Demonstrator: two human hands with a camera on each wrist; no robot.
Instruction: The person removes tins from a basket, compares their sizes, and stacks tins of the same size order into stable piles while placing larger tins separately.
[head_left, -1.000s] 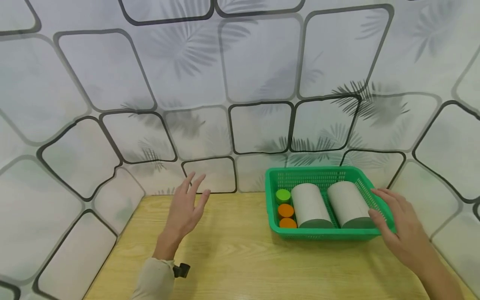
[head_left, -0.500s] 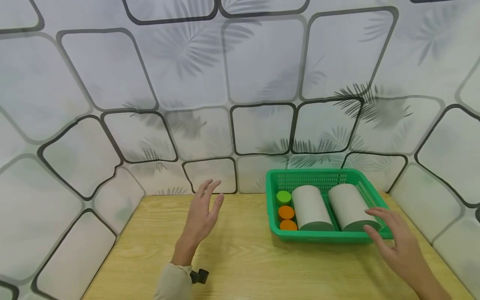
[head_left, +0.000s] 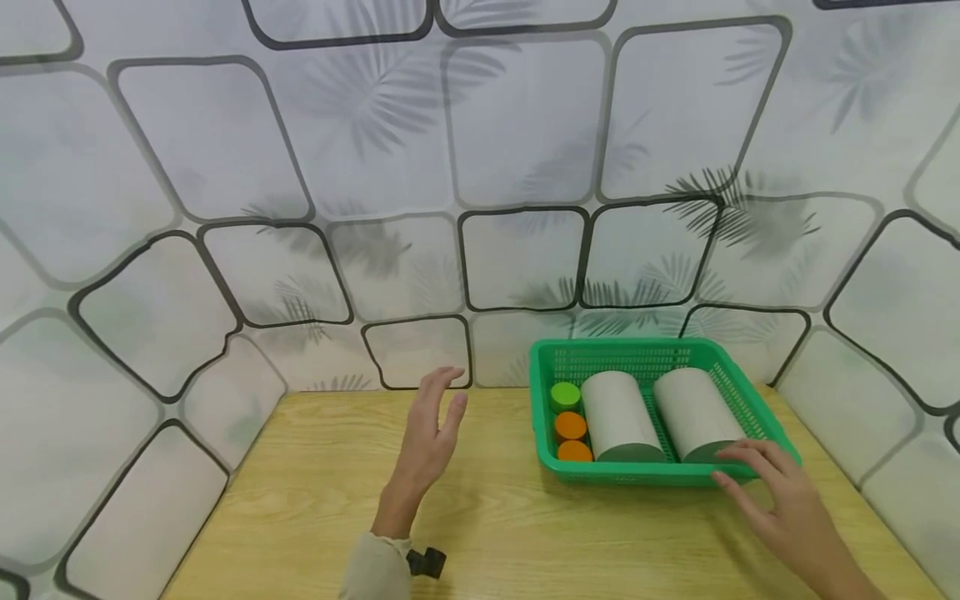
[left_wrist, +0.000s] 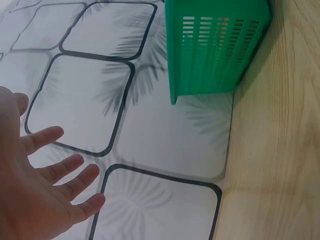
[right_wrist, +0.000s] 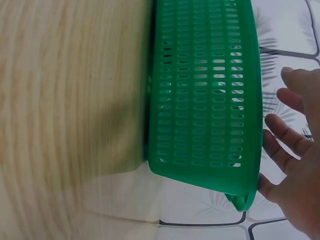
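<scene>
A green plastic basket [head_left: 637, 473] stands on the table at the right. Two white cylinders [head_left: 619, 412] lie side by side in it. Along its left side sit a green-topped round piece [head_left: 566, 396] and two with orange tops [head_left: 570, 427]. My right hand [head_left: 787, 508] is at the basket's front right corner, fingers parted and slightly bent; whether the fingertips touch the rim, I cannot tell. My left hand [head_left: 427, 442] hovers left of the basket, holding nothing. In the left wrist view its fingers [left_wrist: 75, 182] are spread apart from the basket.
The wooden tabletop [head_left: 480, 517] runs up to a wall covering [head_left: 525, 258] with leaf and rounded-square patterns, which also encloses both sides. A black strap piece [head_left: 426, 562] shows at my left wrist beside a light sleeve [head_left: 378, 567].
My left hand has moved right and a little down, toward the basket. The right hand has come left and down along the basket's right side to its front corner. The basket stays put.
</scene>
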